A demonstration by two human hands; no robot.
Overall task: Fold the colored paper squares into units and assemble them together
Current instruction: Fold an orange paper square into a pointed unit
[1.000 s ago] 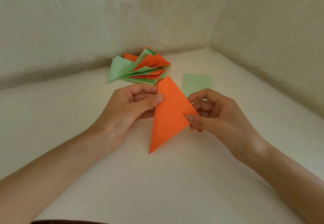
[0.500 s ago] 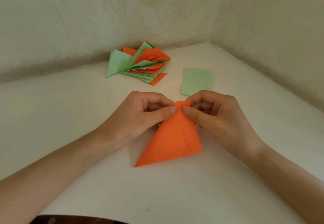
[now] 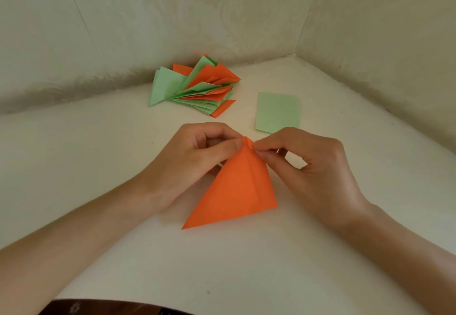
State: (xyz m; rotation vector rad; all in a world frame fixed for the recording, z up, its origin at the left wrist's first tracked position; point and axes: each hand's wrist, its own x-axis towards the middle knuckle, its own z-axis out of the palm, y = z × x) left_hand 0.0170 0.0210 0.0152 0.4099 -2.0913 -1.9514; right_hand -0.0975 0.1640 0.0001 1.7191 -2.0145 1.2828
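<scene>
Both hands, left hand point(image 3: 197, 151) and right hand point(image 3: 313, 164), pinch an orange unit's point(image 3: 237, 188) tip; finished units point(image 3: 197, 87) piled at 12 o'clock, one green sheet point(image 3: 278, 112) unfolded.

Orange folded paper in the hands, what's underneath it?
Only the white table shows around the orange paper. The left hand and right hand pinch its top tip. Part of the left hand lies behind it, hidden; anything else beneath is covered.

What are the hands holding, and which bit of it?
Both hands, left hand and right hand, pinch the orange folded paper at its top tip, one from each side. Its wide bottom end is not gripped.
</scene>
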